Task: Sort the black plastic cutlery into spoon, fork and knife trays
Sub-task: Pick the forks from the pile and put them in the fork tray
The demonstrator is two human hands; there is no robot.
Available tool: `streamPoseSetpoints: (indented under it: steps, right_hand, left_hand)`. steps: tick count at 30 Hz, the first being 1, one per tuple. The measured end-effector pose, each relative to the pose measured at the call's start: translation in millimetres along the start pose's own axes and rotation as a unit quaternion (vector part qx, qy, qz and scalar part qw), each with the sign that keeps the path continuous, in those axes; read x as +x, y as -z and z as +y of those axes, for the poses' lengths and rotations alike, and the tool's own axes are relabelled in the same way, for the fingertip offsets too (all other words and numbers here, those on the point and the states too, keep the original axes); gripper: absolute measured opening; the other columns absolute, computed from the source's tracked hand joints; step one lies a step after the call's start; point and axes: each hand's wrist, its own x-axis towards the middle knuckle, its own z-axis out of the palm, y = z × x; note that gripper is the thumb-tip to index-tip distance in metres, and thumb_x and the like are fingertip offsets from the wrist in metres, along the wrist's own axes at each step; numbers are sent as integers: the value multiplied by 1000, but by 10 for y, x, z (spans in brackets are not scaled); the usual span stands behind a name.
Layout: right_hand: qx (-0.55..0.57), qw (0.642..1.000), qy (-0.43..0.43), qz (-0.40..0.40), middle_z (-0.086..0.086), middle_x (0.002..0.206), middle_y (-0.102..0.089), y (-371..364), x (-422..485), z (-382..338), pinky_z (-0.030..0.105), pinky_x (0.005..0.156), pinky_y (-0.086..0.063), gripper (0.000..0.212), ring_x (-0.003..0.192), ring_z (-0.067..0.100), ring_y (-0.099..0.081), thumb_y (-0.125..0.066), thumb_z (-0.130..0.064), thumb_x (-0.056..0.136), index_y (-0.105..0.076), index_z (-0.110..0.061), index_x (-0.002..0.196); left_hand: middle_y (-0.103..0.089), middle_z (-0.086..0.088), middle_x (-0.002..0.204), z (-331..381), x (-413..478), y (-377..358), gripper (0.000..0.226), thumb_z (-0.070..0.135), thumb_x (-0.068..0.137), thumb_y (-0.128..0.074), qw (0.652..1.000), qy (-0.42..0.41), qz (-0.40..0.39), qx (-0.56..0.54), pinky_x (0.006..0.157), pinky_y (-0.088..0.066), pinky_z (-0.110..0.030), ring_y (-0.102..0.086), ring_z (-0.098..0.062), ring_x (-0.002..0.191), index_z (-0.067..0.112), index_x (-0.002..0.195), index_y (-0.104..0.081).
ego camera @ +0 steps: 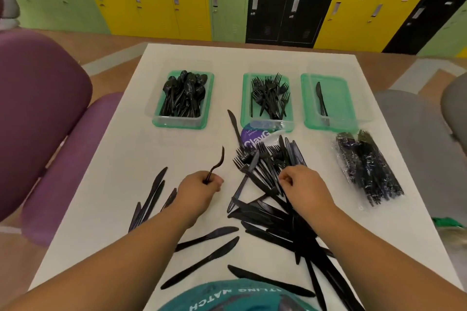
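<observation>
Three green-rimmed clear trays stand at the far side of the white table: the spoon tray (161, 118) on the left, the fork tray (246, 98) in the middle, the knife tray (341, 98) on the right holding one knife. My left hand (199, 190) grips a black fork (217, 163) by its handle, seen edge-on, raised left of the mixed pile (267, 166). Fingers curled, my right hand (303, 185) pinches at forks in that pile. Loose black knives (212, 257) lie scattered nearer me.
A sealed clear bag of black cutlery (366, 166) lies at the right. An opened purple-labelled wrapper (255, 136) sits under the pile's far end. A purple chair (38, 118) stands left of the table, a grey one (417, 124) right. Coloured lockers line the back wall.
</observation>
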Motion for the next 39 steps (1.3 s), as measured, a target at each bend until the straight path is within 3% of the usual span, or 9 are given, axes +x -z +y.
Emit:
streamPoseSetpoints:
  steps: [10,13,16,21,26,30,32,36,39]
  right_hand:
    - [-112,989,-55,-82,9,108,-66,-156,419,-285,33,80,-49,28,99,28,-63,-57,-30,92,-64,-9,108]
    - [-65,992,-59,-92,4,82,-62,-157,442,-205,27,67,-44,23,85,27,-62,-56,-31,91,-61,-11,81]
    - [6,996,-54,-75,-2,59,-46,-73,377,-135,25,50,-31,39,60,16,-50,-55,-33,92,-42,-19,59]
    - [108,992,-4,-71,-7,60,-50,1,110,-301,23,53,-34,30,56,6,-47,-52,-39,94,-50,-29,67]
    - [166,979,25,-115,-10,64,-51,-20,-44,-434,19,54,-34,25,59,2,-48,-47,-39,97,-64,-25,86]
    - [52,999,3,-8,-1,95,-58,-16,112,-288,27,76,-48,23,81,12,-56,-47,-33,97,-64,-17,101]
    - [-31,999,-19,-18,2,106,-57,-41,224,-238,29,78,-47,30,93,18,-60,-53,-39,94,-60,-15,111]
    - [-124,989,-26,-75,6,100,-62,-127,361,-262,29,66,-41,36,85,22,-60,-54,-44,92,-61,-11,104]
    - [-105,991,-38,-74,4,85,-63,-183,405,-261,24,61,-37,24,69,18,-50,-51,-32,94,-63,-10,91]
  left_hand:
    - [-69,-6,92,218,65,-203,19,29,92,-59,998,3,-64,15,64,-44,-26,-54,-19,76,14,99,-68]
    - [-68,-7,89,223,80,-210,19,27,91,-60,997,1,-74,10,65,-43,-27,-50,-17,70,13,97,-69]
    - [-63,-5,81,285,97,-255,13,22,92,-60,995,20,-80,-49,60,-39,-24,-45,-13,63,13,91,-69]
    - [-52,-1,68,490,77,-439,17,25,87,-67,962,96,-131,-217,51,-34,-21,-39,-10,58,8,90,-65]
    - [-53,-3,66,497,85,-522,20,25,91,-60,951,170,-115,-232,46,-33,-21,-40,-10,54,6,95,-64]
    - [-55,-1,69,460,88,-402,21,25,98,-49,955,172,-59,-235,51,-34,-22,-41,-10,56,10,97,-64]
    - [-53,-2,71,442,74,-353,21,27,99,-47,963,154,-56,-215,57,-36,-24,-43,-14,63,13,92,-61]
    - [-52,-2,71,379,64,-346,25,29,100,-41,983,109,-71,-126,77,-40,-34,-45,-21,77,13,89,-57]
    - [-52,-4,72,379,40,-332,17,19,101,-39,975,103,-102,-169,84,-50,-35,-54,-18,72,11,103,-54]
